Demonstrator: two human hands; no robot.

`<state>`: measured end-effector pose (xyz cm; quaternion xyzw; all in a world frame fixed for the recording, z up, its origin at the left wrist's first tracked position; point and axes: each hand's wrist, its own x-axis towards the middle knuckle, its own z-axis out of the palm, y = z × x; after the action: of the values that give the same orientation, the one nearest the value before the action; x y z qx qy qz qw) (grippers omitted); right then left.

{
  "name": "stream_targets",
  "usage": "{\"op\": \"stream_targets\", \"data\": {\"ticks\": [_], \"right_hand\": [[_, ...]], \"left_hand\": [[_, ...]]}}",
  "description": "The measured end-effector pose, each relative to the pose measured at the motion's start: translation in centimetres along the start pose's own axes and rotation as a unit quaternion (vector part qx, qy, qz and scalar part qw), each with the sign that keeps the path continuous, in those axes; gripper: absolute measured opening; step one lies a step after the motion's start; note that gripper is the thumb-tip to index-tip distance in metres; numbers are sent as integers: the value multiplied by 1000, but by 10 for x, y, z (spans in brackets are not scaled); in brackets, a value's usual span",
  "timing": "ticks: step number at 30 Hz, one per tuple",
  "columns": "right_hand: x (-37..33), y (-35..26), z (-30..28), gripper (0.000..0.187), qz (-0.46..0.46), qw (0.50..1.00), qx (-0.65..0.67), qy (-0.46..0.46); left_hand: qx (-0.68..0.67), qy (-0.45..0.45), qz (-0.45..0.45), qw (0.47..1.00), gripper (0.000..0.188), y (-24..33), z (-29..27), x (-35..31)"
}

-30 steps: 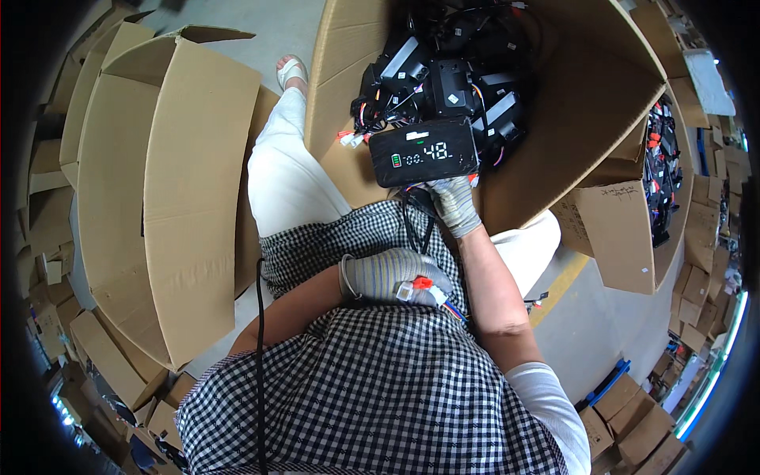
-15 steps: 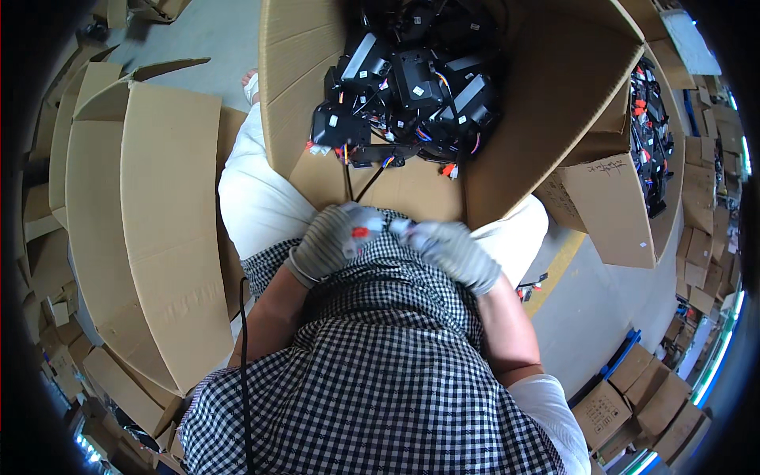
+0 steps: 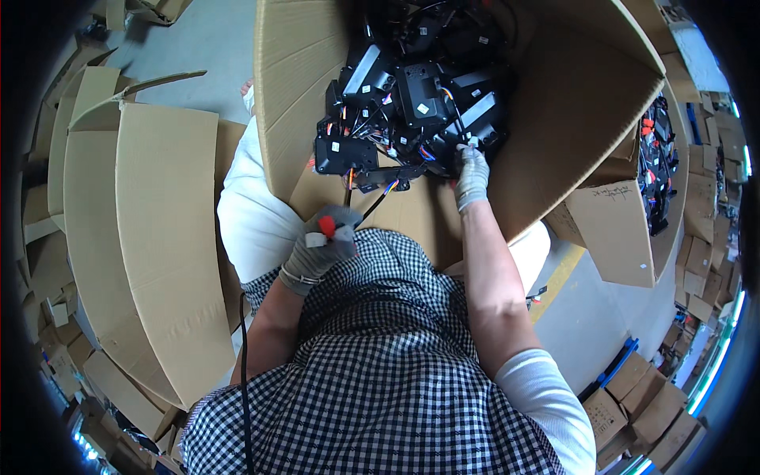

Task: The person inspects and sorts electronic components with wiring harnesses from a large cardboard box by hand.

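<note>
My left hand (image 3: 310, 260), in a grey work glove, is closed around cable ends at my lap. A red connector (image 3: 327, 226) and a white connector (image 3: 316, 239) stick out of its fingers. Black cables (image 3: 370, 209) run from there up to black plastic units (image 3: 419, 89) with coloured wires, heaped inside a tilted cardboard box (image 3: 294, 87). Inside that box, at the right edge of the heap, my gloved right hand (image 3: 473, 176) has its fingers drawn together among the units. A small whitish piece (image 3: 473, 142) shows at its fingertips; what it grips is hard to make out.
On the right, another carton (image 3: 609, 229) holds more black units with red connectors. Large open cartons (image 3: 170, 237) stand close on my left. A black cord (image 3: 245, 380) hangs along my left side. Stacked boxes (image 3: 633, 396) line the far right.
My right hand has left my lap and reached forward into the box. My left hand has moved slightly left and down, still holding the connectors. The view of the box has shifted slightly.
</note>
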<state>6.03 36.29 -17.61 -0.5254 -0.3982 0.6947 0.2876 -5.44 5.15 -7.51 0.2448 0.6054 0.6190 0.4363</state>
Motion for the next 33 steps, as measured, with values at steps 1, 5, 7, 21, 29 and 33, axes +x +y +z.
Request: {"op": "stream_targets", "data": {"ticks": [1,5,7,21,29,33], "right_hand": [[13,-1,-22,13,-139,962,-228,52],[-114,-64,44,17,-453,812,-366,-43],[-144,-78,49,14,-522,728,-410,-171],[-199,-41,9,15,-427,695,-380,-435],[-232,-71,19,25,-280,788,-423,-349],[-238,-89,39,22,-367,510,-724,-286]], "left_hand": [[130,-43,85,987,34,21,11,17],[323,4,38,946,45,-47,-6,1],[-86,-18,-5,996,40,-42,-5,16],[-139,-85,14,986,54,19,36,17],[-55,-31,15,998,29,0,33,23],[444,14,314,839,45,-15,30,31]]}}
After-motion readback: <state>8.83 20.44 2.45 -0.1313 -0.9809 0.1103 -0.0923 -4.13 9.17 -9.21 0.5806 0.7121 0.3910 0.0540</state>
